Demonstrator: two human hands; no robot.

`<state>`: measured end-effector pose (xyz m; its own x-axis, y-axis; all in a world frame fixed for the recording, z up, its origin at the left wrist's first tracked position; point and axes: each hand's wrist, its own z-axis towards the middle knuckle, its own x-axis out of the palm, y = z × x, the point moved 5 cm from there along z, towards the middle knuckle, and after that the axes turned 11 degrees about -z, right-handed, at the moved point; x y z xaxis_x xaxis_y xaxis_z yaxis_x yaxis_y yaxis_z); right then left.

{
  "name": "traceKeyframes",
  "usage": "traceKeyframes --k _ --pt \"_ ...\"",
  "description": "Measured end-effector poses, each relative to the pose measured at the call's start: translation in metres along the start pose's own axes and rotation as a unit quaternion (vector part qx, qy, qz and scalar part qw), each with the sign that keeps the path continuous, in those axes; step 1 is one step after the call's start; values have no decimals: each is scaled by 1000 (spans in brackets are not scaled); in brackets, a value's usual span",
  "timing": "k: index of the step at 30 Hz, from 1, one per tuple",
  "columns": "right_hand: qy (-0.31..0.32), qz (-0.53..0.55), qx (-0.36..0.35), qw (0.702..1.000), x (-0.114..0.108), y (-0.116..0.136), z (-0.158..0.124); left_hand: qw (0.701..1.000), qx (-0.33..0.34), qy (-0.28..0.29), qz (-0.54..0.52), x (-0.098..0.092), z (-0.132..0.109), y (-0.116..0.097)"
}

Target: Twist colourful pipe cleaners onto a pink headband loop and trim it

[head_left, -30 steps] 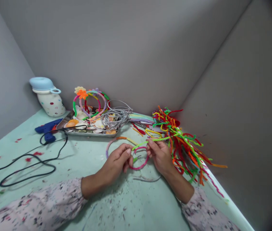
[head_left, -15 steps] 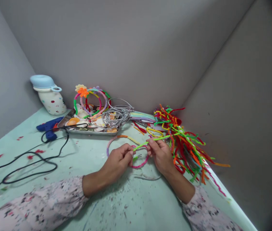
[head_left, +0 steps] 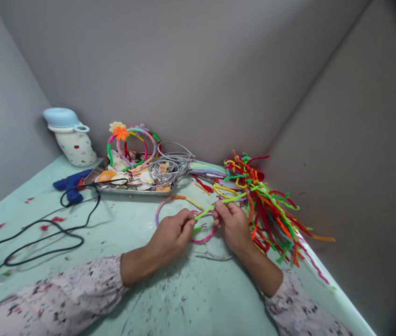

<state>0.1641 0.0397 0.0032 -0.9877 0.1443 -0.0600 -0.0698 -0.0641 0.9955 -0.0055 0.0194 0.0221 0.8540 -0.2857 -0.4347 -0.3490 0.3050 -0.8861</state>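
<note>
A bright green pipe cleaner (head_left: 205,212) runs between my hands above the table. My left hand (head_left: 173,233) pinches its near end. Farther along, my right hand (head_left: 232,226) grips it between thumb and fingers, and the free end points toward the pile at the right. Below the hands lies a ring partly wrapped in pink (head_left: 203,239), with a short green bit and a wire end showing; my fingers hide part of it. A multicoloured wrapped ring (head_left: 177,198) rests just behind my left hand. In front of my right hand is a loose grey wire (head_left: 214,257).
A heap of pipe cleaners (head_left: 271,210) spreads along the right edge. Behind stands a metal tray (head_left: 131,191) with shells, flower-topped rings (head_left: 121,133) and coiled wire (head_left: 173,168). A blue glue gun (head_left: 74,184), its black cord (head_left: 58,224) and a bottle (head_left: 77,147) are at left.
Both hands stay almost in place, still pinching the green pipe cleaner. Its free far end has shifted slightly.
</note>
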Motion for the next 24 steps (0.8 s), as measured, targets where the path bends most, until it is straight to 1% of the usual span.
traceKeyframes --k 5,9,13,16,17,19,22,24 --pt "6 41 20 999 2 -6 2 999 19 11 38 2 -1 -1" --pt "13 106 62 992 6 -5 2 996 44 19 79 4 -2 -3" --pt "23 173 114 978 10 -5 1 986 106 29 126 6 -4 -8" --pt "31 200 147 968 12 -6 0 978 149 34 144 7 -6 -12" --pt "34 203 152 967 13 -6 0 977 154 35 141 7 -7 -13" --pt "42 195 150 968 14 -6 -1 983 143 31 112 6 -7 -13" --pt "57 162 126 977 15 -4 -1 994 100 22 29 3 -7 -12" --pt "64 148 112 981 15 -4 -2 997 70 22 -31 2 -6 -12"
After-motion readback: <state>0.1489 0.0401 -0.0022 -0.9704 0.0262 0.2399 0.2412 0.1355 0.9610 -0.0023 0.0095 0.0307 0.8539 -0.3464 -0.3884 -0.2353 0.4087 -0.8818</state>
